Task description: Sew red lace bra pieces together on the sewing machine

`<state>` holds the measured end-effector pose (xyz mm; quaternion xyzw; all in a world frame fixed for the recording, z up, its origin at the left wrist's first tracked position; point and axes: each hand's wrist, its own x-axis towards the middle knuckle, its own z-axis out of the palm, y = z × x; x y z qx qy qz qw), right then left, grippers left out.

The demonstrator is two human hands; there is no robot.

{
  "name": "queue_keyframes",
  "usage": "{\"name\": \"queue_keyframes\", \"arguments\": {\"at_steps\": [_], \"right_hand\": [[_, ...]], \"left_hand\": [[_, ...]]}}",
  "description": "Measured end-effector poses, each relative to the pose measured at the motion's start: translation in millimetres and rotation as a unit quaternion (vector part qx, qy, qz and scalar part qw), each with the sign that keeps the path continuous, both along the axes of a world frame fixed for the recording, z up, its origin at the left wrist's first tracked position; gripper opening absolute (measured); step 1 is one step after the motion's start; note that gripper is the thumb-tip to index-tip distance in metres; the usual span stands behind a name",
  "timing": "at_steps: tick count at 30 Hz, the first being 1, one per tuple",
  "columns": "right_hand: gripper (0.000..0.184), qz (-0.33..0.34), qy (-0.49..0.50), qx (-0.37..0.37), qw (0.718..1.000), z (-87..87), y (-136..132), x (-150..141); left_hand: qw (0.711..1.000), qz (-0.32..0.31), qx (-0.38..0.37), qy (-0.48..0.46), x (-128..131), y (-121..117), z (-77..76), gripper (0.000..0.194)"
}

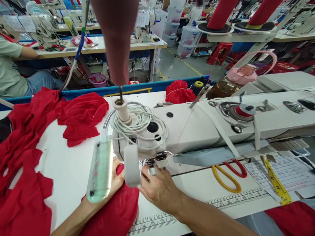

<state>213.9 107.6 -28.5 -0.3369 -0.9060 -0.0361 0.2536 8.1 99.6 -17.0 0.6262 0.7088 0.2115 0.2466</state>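
A white sewing machine stretches across the table in front of me. Red fabric hangs from beneath its head toward my body. On the left side of the head, my left hand is closed on this fabric, thumb against fingers; a greenish clear panel covers part of that hand and wrist. My right hand is at the right of the head, below the thread tension knobs. Its fingers are curled and touch the fabric's edge, but the tips are hidden by the machine. The needle area is hidden too.
Red fabric pieces lie heaped at the left. Scissors, a yellow measuring tape and a written sheet are at the right. A pink-lidded bottle stands behind the machine. A co-worker sits at the upper left.
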Motion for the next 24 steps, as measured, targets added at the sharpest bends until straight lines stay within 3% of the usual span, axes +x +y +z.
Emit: {"name": "queue_keyframes", "arguments": {"at_steps": [5,10,18,24], "right_hand": [[0.021,0.003,-0.010,-0.016,1.000,-1.8,-0.3,-0.4],[0.018,0.009,-0.017,-0.013,1.000,0.1,0.6,-0.3],[0.020,0.016,-0.003,-0.021,1.000,0.7,0.3,0.6],[0.022,0.013,0.006,-0.028,1.000,1.0,0.3,0.4]], "left_hand": [[0.998,-0.014,-0.023,0.053,4.0,1.6,3.5,0.035],[1.000,-0.014,-0.005,0.005,10.8,5.1,10.7,0.042],[1.000,-0.017,-0.005,0.012,15.5,8.5,20.1,0.040],[0.999,-0.005,-0.011,0.039,15.0,6.6,16.3,0.038]]}}
